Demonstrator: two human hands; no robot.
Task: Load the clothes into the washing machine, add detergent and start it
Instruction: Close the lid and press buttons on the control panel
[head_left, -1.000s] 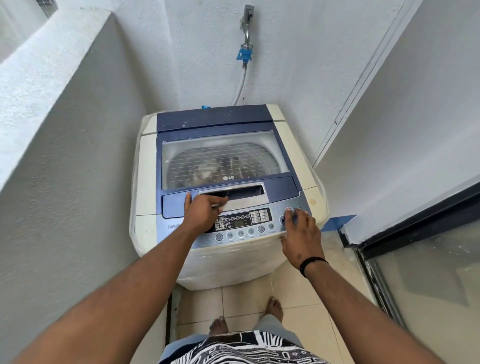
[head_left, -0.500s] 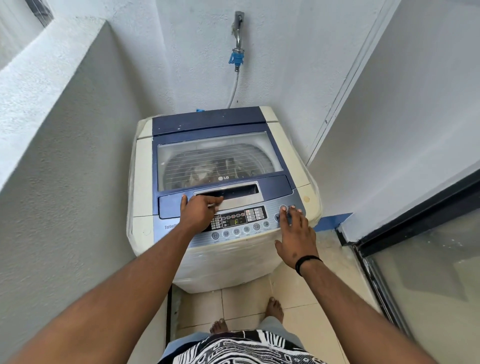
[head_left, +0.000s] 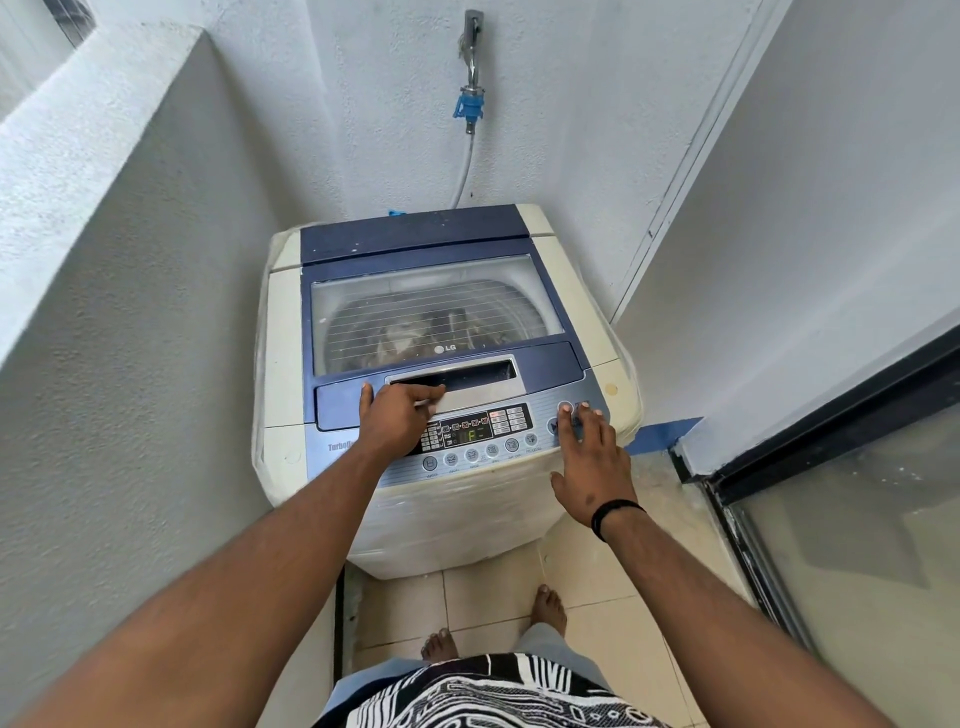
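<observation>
A cream and blue top-loading washing machine (head_left: 576, 291) stands in a narrow corner with its lid (head_left: 410, 249) closed. Through the lid's clear window (head_left: 363, 306) I make out clothes (head_left: 402, 335) lying in the drum. My left hand (head_left: 397, 418) rests on the lid's front edge, its fingers reaching onto the silver handle recess (head_left: 483, 376). My right hand (head_left: 589, 457) lies flat over the right end of the control panel (head_left: 470, 460), with straight fingertips touching the round buttons (head_left: 565, 408). The panel's display (head_left: 470, 435) is lit.
White walls close in on the left, the back and the right. A tap (head_left: 472, 57) with a blue connector and hose hangs on the back wall above the machine. A dark-framed glass door (head_left: 852, 499) stands at the right. My bare feet stand on tiled floor (head_left: 613, 597).
The display has lit up since one second ago. My right hand's fingers have spread over the right-hand buttons. My left hand stays on the lid handle.
</observation>
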